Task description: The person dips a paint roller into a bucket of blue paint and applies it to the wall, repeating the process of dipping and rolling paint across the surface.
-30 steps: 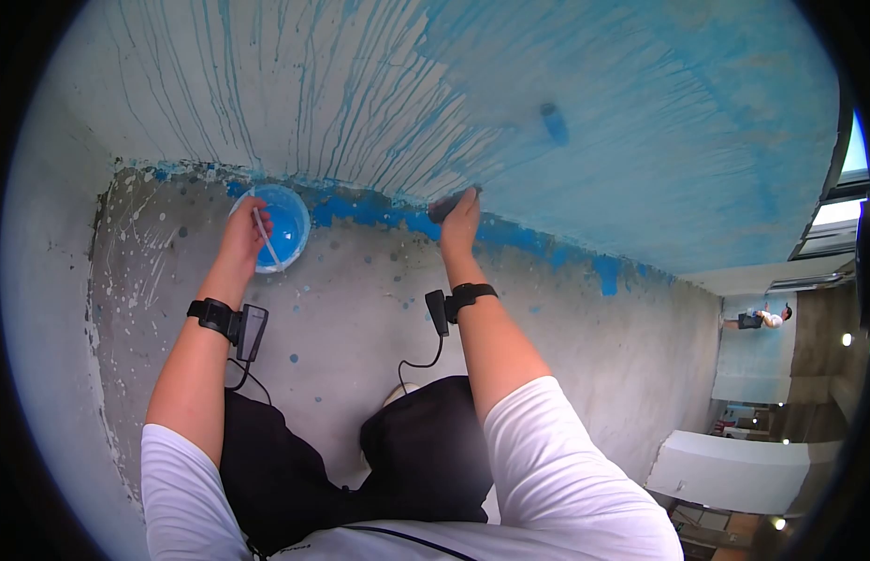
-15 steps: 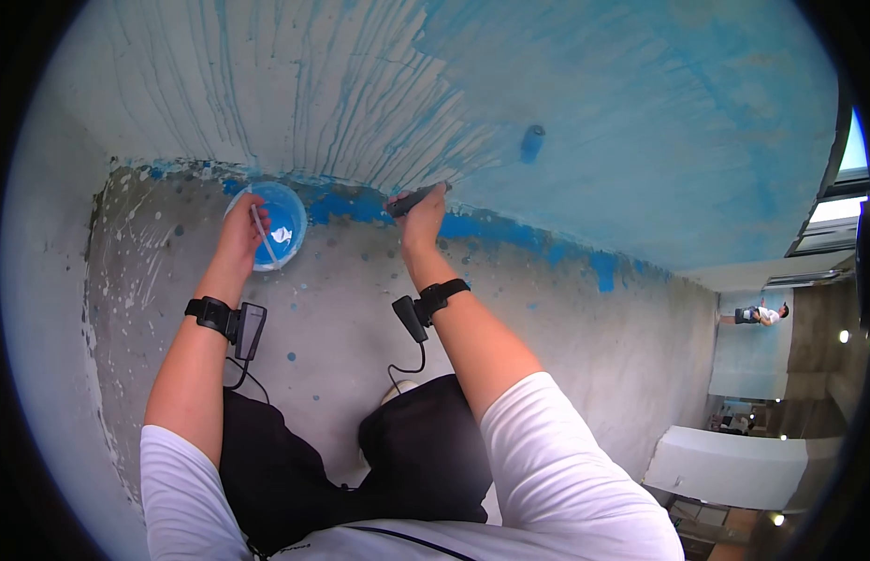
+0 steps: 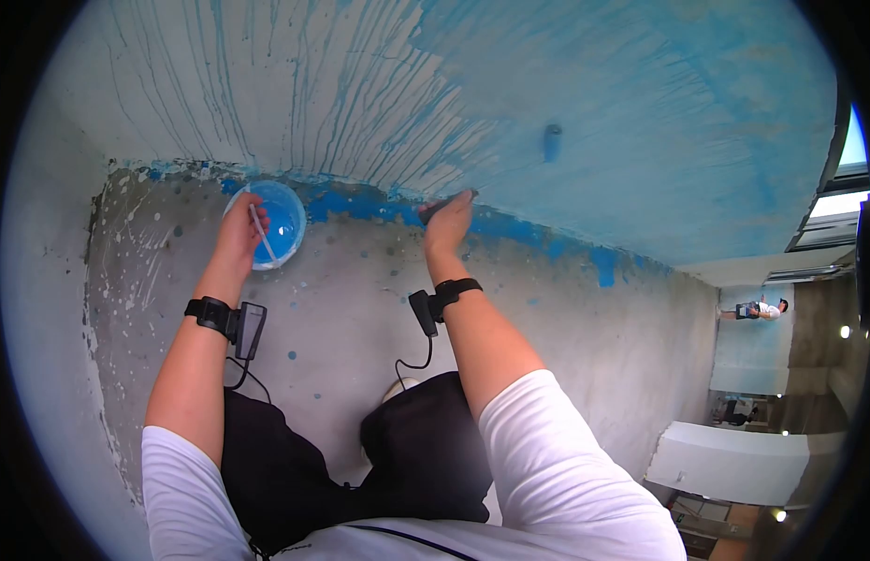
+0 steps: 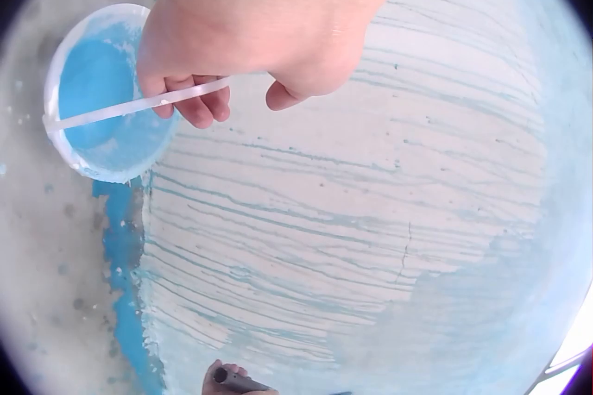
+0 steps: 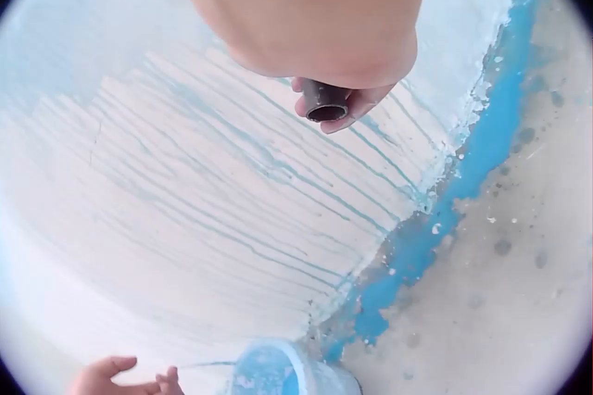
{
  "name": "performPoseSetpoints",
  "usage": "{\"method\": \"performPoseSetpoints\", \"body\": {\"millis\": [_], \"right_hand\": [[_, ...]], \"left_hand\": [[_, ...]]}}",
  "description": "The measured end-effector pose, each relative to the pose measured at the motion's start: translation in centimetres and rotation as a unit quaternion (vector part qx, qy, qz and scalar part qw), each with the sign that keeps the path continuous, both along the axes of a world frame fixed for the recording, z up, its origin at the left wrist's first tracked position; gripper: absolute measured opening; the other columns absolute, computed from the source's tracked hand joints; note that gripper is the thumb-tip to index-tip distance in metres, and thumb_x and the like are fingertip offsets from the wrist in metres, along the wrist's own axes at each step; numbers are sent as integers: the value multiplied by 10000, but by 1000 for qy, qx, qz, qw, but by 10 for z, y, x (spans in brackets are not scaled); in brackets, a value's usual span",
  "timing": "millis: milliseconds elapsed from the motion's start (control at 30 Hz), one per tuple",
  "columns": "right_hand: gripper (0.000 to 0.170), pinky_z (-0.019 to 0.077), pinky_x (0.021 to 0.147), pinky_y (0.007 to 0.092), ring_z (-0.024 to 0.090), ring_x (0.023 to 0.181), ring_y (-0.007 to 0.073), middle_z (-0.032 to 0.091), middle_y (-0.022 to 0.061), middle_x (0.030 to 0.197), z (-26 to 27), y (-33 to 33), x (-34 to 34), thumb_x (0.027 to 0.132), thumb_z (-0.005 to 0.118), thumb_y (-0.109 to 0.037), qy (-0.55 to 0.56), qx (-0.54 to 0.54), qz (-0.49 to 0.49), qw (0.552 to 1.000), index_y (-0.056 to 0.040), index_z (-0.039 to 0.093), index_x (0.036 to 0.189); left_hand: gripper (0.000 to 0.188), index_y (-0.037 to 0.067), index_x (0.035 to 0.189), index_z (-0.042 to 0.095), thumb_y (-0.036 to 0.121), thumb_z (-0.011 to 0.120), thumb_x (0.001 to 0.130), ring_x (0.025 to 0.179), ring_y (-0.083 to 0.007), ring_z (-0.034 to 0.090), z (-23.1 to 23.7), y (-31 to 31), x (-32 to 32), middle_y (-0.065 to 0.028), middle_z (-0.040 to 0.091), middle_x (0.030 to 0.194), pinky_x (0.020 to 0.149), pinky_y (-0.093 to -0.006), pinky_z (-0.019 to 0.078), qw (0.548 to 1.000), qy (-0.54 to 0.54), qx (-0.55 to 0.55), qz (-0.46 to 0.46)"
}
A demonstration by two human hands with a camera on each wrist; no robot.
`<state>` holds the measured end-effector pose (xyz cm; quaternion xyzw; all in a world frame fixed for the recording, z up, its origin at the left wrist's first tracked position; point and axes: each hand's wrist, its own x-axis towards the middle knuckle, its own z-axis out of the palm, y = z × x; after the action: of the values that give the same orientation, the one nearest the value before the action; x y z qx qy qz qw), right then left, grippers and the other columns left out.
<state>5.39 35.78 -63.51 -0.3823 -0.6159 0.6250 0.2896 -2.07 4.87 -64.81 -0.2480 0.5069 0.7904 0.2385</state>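
Observation:
In the head view my left hand [image 3: 241, 232] curls its fingers round the thin white handle [image 4: 139, 106] of a paint bucket. The bucket [image 4: 57, 80] stands at the foot of the wall, with bright blue paint [image 3: 283, 227] inside. My right hand [image 3: 448, 227] grips the dark grey tubular handle [image 3: 439, 208] of a paint roller. Its blue-coated roller head [image 3: 552, 142] is over the blue part of the wall, farther right. From the right wrist, the handle's hollow end [image 5: 326, 112] pokes out between my fingers.
The wall [image 3: 631, 140] is light blue to the right and white with blue drips to the left. Blue paint [image 3: 346, 208] lines the base of the wall. Spots mark the grey floor [image 3: 332, 309]. Far right, another person [image 3: 758, 309] stands by a wall.
My right hand and the roller moved left, then back to the right, the roller head ending slightly lower in view than at first. My left hand and the bucket stayed nearly still.

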Motion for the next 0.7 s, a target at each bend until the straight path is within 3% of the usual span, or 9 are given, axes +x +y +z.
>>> {"method": "performPoseSetpoints", "body": {"millis": [133, 367, 433, 567, 633, 667, 700], "right_hand": [[401, 437, 466, 333, 499, 498, 178, 490, 80, 611, 12, 31, 7, 1026, 281, -389, 12, 84, -40, 996, -21, 398, 915], [376, 421, 442, 300, 500, 490, 180, 509, 78, 612, 43, 22, -13, 1027, 287, -358, 152, 17, -35, 988, -28, 399, 887], [348, 441, 490, 309, 529, 541, 182, 513, 67, 622, 47, 17, -11, 1024, 316, -340, 78, 111, 28, 990, -25, 408, 906], [324, 455, 535, 319, 554, 571, 186, 527, 73, 625, -24, 32, 0, 1017, 349, -321, 14, 121, 133, 984, -12, 430, 967], [347, 464, 572, 339, 559, 578, 192, 561, 94, 645, -37, 28, 20, 1008, 373, -324, -143, 130, 166, 967, 15, 443, 1041], [408, 489, 622, 400, 619, 654, 285, 630, 181, 763, -32, 33, 29, 994, 400, -334, -255, 176, 152, 938, 55, 441, 1107], [408, 489, 622, 400, 619, 654, 285, 630, 181, 763, -30, 36, 32, 994, 400, -334, -255, 175, 152, 939, 55, 441, 1107]], "left_hand": [[246, 78, 910, 574, 301, 614, 814, 766, -163, 531, -5, -6, -1, -41, 527, 819, 738, -299, 448, 1000, -1, 4, -8], [264, 80, 926, 574, 316, 613, 813, 795, -168, 532, 1, -4, 0, -45, 529, 861, 753, -296, 442, 1000, 2, 4, -8], [270, 80, 934, 578, 319, 610, 815, 807, -170, 532, -5, -4, -1, -47, 532, 882, 758, -299, 442, 1000, 1, -1, -12], [275, 78, 937, 579, 322, 611, 814, 804, -170, 534, -9, -7, -2, -48, 535, 873, 763, -295, 442, 1000, -4, -3, -14], [274, 78, 935, 580, 320, 614, 812, 800, -170, 533, -8, -7, -1, -47, 535, 863, 758, -293, 441, 1000, -2, 7, -14], [274, 78, 935, 580, 320, 614, 812, 800, -170, 533, -8, -7, -1, -47, 535, 863, 758, -293, 441, 1000, -2, 6, -14], [273, 77, 933, 580, 320, 614, 812, 797, -169, 534, -8, -6, -1, -47, 536, 859, 753, -293, 442, 1000, 0, 6, -16]]}}
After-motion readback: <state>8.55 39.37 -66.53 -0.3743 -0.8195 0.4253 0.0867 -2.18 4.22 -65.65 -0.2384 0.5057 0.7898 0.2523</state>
